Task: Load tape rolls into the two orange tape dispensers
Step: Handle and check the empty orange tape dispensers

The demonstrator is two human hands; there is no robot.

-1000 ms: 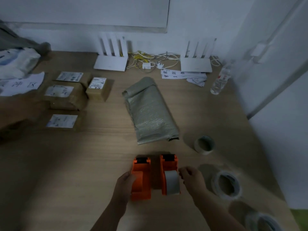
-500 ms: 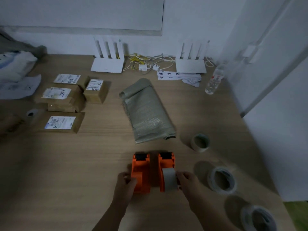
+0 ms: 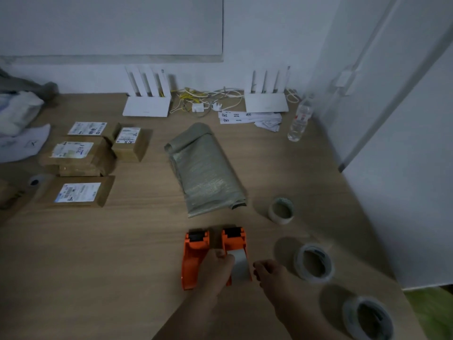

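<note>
The left hand [image 3: 217,268] lies over the gap between the two dispensers, fingertips pinching the pale roll [image 3: 239,266] seated in the right dispenser [image 3: 234,241]; the right hand [image 3: 270,276] hovers just beside that roll, fingers loosely curled, holding nothing; the left dispenser [image 3: 193,256] stands empty, touching the left hand; both sit near the bench's [image 3: 122,266] front edge; three loose rolls lie toward the right edge: a small one [image 3: 280,211], a middle one [image 3: 313,263], a near one [image 3: 367,317]; a grey bag [image 3: 203,170] lies mid-bench; boxes [image 3: 81,158] sit at the left.
</note>
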